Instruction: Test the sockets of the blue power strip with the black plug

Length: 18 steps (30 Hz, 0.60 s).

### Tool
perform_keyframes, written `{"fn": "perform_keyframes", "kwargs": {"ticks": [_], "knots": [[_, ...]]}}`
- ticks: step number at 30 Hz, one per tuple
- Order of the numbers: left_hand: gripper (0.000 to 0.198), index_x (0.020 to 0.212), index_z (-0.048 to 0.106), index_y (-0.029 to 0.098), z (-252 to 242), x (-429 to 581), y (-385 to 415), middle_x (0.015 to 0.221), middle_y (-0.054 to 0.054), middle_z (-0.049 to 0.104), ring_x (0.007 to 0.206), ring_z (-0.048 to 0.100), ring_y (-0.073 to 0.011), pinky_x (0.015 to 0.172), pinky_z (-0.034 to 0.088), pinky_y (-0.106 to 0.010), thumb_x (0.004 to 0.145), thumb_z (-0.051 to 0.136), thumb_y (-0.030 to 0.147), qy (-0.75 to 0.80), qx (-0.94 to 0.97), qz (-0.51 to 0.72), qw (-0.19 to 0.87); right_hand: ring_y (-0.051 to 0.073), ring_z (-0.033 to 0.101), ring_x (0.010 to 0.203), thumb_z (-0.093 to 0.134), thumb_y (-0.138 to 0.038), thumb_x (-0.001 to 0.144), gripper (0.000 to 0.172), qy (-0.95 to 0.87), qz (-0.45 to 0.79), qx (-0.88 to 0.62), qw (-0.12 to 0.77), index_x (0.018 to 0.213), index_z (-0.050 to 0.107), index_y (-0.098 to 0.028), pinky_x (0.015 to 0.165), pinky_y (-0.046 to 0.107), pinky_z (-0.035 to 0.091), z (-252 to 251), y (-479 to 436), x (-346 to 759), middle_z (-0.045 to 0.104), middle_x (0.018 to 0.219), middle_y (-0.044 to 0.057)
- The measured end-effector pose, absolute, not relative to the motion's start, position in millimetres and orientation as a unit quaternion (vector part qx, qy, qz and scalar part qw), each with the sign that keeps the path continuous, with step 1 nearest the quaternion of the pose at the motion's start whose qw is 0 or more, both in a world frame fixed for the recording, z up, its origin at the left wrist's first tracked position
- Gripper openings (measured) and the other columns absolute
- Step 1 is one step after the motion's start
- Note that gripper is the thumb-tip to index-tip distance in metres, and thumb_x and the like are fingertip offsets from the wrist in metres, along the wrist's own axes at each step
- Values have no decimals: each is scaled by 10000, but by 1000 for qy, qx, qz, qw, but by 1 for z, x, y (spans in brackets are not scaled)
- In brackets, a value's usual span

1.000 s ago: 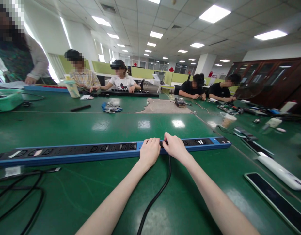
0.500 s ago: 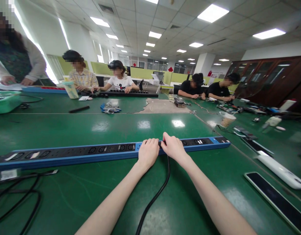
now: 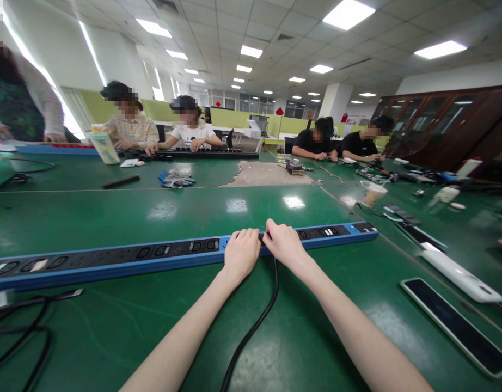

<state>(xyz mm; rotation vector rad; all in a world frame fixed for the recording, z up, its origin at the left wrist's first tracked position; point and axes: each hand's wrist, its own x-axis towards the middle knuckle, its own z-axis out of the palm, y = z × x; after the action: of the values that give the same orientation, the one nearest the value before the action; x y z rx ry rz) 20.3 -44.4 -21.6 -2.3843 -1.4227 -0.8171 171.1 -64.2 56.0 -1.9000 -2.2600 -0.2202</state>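
Observation:
A long blue power strip (image 3: 112,260) with black sockets lies across the green table (image 3: 161,212) in front of me. My left hand (image 3: 241,255) rests curled on the strip, fingers bent over its top. Right beside it, my right hand (image 3: 284,245) is closed on a black plug (image 3: 262,237) seated in the strip. The plug's black cable (image 3: 255,326) runs from between my hands toward me. What the left fingers press on is hidden.
Several people sit working at the far side of the table, and another stands at far left. A white power strip (image 3: 459,275) and a dark flat strip (image 3: 455,326) lie at right. Black cables (image 3: 18,326) coil at near left. Gloves (image 3: 176,179) and a cup (image 3: 103,147) sit farther back.
The camera view has drifted a little, so everything sits slightly left and higher. Both hands stay together on the strip at the plug with no clear change of grip.

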Motion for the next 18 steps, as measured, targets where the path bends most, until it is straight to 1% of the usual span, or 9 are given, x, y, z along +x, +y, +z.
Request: {"fn": "perform_keyframes", "kwargs": {"ticks": [5, 7, 10, 12, 15, 16, 18], "knots": [[269, 1200, 625, 213, -22, 20, -44, 1098, -91, 715, 1064, 631, -245, 999, 433, -405, 1032, 414, 210, -492, -816, -279, 118, 277, 739, 890, 419, -219, 1058, 139, -765, -90, -635, 63, 1130, 535, -191, 748, 310, 434, 53, -70, 162, 748, 944, 119], [269, 1198, 630, 208, -21, 20, -44, 1093, -94, 714, 1058, 630, -248, 999, 432, -408, 1032, 418, 213, -491, -817, -280, 118, 272, 739, 872, 408, -209, 1061, 150, -766, -94, -632, 73, 1145, 530, -185, 732, 307, 431, 49, -72, 160, 748, 938, 121], [279, 1209, 635, 197, -22, 21, -44, 1101, -98, 715, 1074, 631, -249, 1005, 430, -408, 1030, 422, 209, -490, -815, -283, 120, 265, 735, 843, 445, -264, 1057, 137, -759, -75, -638, 106, 1100, 558, -198, 714, 299, 423, 51, -68, 165, 748, 897, 98], [292, 1222, 637, 193, -22, 21, -44, 1104, -96, 718, 1077, 635, -246, 1006, 431, -404, 1030, 418, 202, -491, -815, -284, 122, 259, 728, 822, 488, -294, 1035, 131, -746, -71, -644, 155, 1046, 587, -209, 710, 296, 418, 63, -62, 177, 745, 857, 80], [310, 1247, 638, 190, -22, 21, -44, 1115, -95, 722, 1086, 637, -244, 1015, 430, -402, 1032, 415, 200, -490, -815, -285, 122, 234, 704, 759, 535, -336, 998, 159, -703, -86, -644, 289, 1015, 630, -209, 687, 291, 425, 94, -55, 207, 737, 808, 64], [315, 1254, 638, 190, -21, 22, -45, 1119, -96, 724, 1090, 638, -244, 1019, 430, -401, 1031, 416, 199, -489, -815, -284, 121, 221, 696, 738, 552, -363, 988, 183, -695, -78, -632, 334, 1014, 644, -207, 678, 287, 434, 105, -53, 220, 737, 801, 58], [322, 1261, 641, 189, -21, 22, -45, 1124, -98, 727, 1093, 640, -243, 1023, 433, -398, 1029, 418, 195, -490, -816, -283, 119, 205, 683, 682, 569, -424, 979, 250, -691, -20, -607, 393, 1044, 669, -204, 640, 280, 460, 123, -54, 246, 736, 767, 50]]}}
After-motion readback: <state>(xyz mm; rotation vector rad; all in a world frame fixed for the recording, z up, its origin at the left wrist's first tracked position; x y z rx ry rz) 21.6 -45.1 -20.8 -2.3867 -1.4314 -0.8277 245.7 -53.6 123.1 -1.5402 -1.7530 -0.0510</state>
